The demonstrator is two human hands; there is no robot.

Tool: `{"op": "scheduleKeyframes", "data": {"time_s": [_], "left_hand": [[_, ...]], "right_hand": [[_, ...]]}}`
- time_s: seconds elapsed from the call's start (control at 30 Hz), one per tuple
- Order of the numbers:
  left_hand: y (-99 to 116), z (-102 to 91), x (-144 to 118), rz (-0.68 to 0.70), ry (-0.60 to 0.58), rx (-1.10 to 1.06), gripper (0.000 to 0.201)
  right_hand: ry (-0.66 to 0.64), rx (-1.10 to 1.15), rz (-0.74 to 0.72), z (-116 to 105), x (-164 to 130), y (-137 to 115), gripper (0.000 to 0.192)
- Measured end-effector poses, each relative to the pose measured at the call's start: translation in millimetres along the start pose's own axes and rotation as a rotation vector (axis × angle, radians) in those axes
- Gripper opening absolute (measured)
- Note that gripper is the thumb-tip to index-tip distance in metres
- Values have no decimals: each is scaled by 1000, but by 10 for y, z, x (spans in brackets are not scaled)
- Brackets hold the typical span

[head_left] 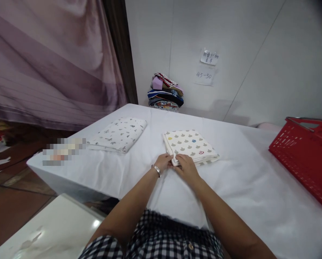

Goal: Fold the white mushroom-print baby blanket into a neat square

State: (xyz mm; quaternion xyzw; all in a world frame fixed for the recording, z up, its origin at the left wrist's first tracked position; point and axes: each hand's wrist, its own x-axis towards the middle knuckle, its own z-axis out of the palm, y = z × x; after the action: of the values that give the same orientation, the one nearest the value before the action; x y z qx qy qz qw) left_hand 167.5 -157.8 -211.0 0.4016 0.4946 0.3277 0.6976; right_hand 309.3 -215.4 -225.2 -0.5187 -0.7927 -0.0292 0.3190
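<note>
Checked black-and-white fabric [161, 237] of the person's own garment fills the bottom of the view, with both bare forearms reaching forward from it over the white-covered table [244, 194]. Left hand [164, 161], with a metal bracelet [156, 170] at the wrist, rests on the near left corner of a folded cloth [190, 145], its fingers curled down onto the edge; whether it pinches the fabric or only presses on it cannot be told. Right hand [186, 164] lies just beside it, touching the same near edge, fingers bent and closed lightly over the corner layers. The two hands nearly meet at that corner.

That folded cloth is cream with rows of grey-green shapes and a few yellow, blue and red ones. It lies flat near the middle of the table, turned a little so its near edge runs toward the right, and several folded layers show along its near side.

Well apart from it, toward the table's left edge, lies a second folded cloth [118, 134], white with small grey marks, also flat. At the far edge, against the white wall, sits a stack of folded multicoloured fabrics [165, 91]. Two paper notes [207, 67] with handwriting are stuck on the wall above and to the right of the stack. A red plastic basket [307, 158] stands at the table's right edge. A mauve curtain [50, 61] hangs beyond the left side.
</note>
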Motion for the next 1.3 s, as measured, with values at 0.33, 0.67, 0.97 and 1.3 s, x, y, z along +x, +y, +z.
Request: {"op": "scheduleKeyframes", "data": {"time_s": [0.33, 0.67, 0.97, 1.3], "left_hand": [[125, -9, 105, -47, -19, 133, 9], [495, -38, 867, 126, 264, 436, 13], [813, -177, 1244, 263, 432, 692, 17], [815, -346, 1285, 305, 387, 716, 21]], "right_hand": [[57, -24, -18, 65, -1, 14, 32], [71, 14, -88, 39, 10, 58, 30], [104, 41, -98, -2, 7, 98, 34], [115, 79, -138, 0, 16, 95, 37]]}}
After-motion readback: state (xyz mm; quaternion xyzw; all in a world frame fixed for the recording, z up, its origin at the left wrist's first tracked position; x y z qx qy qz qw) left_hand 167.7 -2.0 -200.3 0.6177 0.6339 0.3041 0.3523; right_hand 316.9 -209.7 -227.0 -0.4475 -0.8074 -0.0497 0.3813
